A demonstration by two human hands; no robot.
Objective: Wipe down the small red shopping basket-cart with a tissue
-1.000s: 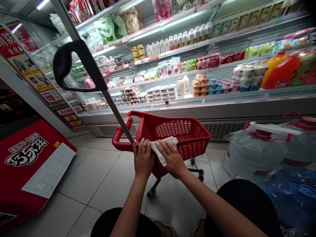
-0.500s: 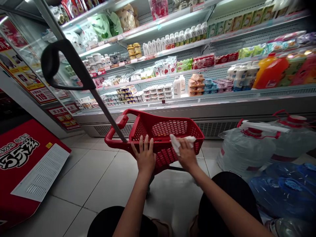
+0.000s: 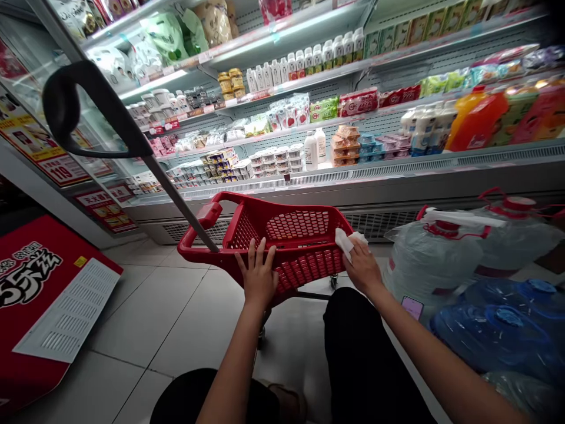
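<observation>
A red plastic shopping cart basket (image 3: 304, 268) with perforated sides stands in front of me. My left hand (image 3: 258, 274) lies on its near side, fingers spread over the rim, holding nothing. At the right end of the basket, my right hand (image 3: 362, 265) presses a crumpled white cloth (image 3: 344, 242) against the rim near the corner. The fingers of that hand wrap over the cloth, and part of it is hidden beneath them. A grey pole with a black handle (image 3: 99, 112) rises at the cart's left end.
Behind the cart runs a refrigerated shelf (image 3: 397, 176) stocked with dairy and drinks. Large clear water bottles (image 3: 435, 253) and blue ones (image 3: 503, 318) stand at the right, with a phone (image 3: 412, 307) beside them. A red freezer box (image 3: 53, 235) is at the left.
My right hand has slid right along the rim with the cloth, to the basket's end corner. My left hand stays on the near side. The phone by the bottles has come into view.
</observation>
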